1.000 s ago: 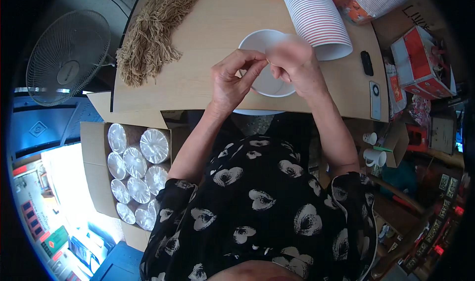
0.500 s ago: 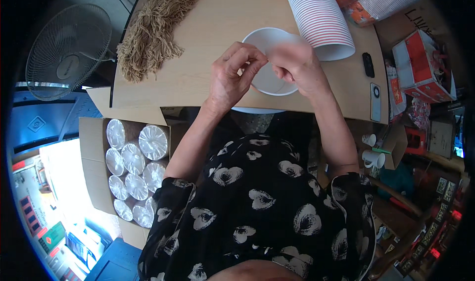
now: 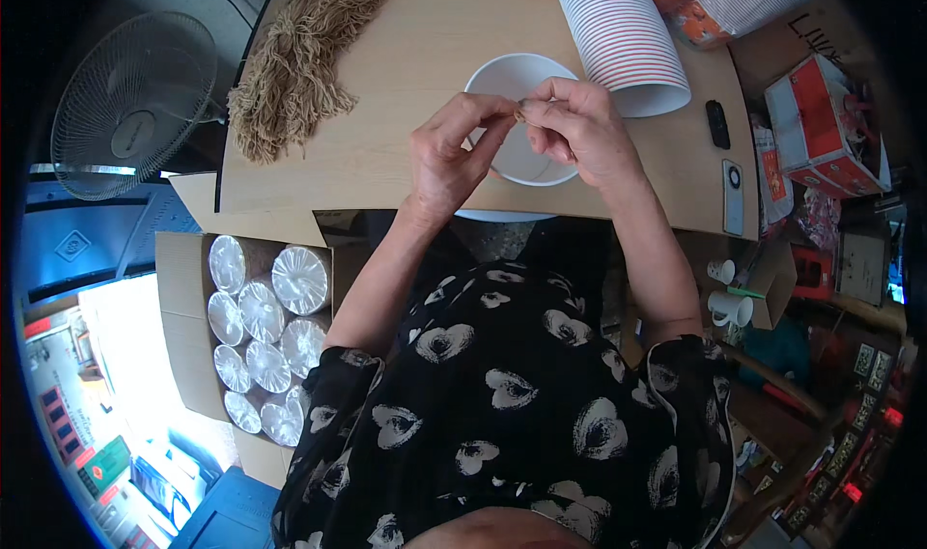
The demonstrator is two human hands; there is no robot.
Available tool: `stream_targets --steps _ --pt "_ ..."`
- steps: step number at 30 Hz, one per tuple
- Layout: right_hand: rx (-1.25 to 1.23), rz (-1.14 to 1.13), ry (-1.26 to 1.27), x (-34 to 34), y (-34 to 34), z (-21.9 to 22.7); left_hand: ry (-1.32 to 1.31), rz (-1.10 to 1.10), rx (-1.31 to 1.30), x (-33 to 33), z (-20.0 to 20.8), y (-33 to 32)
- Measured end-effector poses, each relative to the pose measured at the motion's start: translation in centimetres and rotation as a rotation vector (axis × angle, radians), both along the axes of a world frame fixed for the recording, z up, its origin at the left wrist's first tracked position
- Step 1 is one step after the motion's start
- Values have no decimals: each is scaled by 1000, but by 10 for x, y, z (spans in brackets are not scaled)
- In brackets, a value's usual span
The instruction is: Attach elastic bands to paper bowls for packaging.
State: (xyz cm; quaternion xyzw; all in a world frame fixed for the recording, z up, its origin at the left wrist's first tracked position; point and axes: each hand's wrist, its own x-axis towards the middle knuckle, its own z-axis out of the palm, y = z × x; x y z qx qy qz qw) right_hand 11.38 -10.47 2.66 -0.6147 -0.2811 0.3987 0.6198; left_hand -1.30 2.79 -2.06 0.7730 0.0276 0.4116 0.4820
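Observation:
My left hand (image 3: pixel 456 148) and my right hand (image 3: pixel 582 129) meet fingertip to fingertip above a white paper bucket (image 3: pixel 519 68). Both are closed in a pinch at one spot. A tiny brownish bit shows between the fingertips, too small to make out. The bucket stands open end up near the table's front edge, partly covered by my hands. A long nested stack of white paper buckets (image 3: pixel 623 37) with red rim lines lies on its side just beyond my right hand. To the far left, a bundle of tan cords (image 3: pixel 299 66) lies on the table.
At the table's right side lie a black key fob-like object (image 3: pixel 717 124) and a silver phone-like object (image 3: pixel 733 198). A fan (image 3: pixel 135 105) stands left of the table. Below it, a cardboard box (image 3: pixel 183 303) holds several wrapped stacks. A red and white carton (image 3: pixel 821 114) is at right.
My right hand, blurred by motion before, is now steadier, its fingers closed against the left fingertips. The bucket has shifted very slightly left.

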Motion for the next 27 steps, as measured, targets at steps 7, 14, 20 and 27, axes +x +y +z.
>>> stream_targets --steps 7,14,20,27 --pt "-10 18 -66 0 0 -2 -41 96 253 -3 -2 1" --pt "-76 44 -94 3 0 -6 63 36 191 -6 5 6" --pt "-6 -195 -422 -5 -3 -5 381 -301 -643 -17 14 19" --pt "92 -319 -780 -30 -20 -8 403 -434 -1049 -18 14 25"
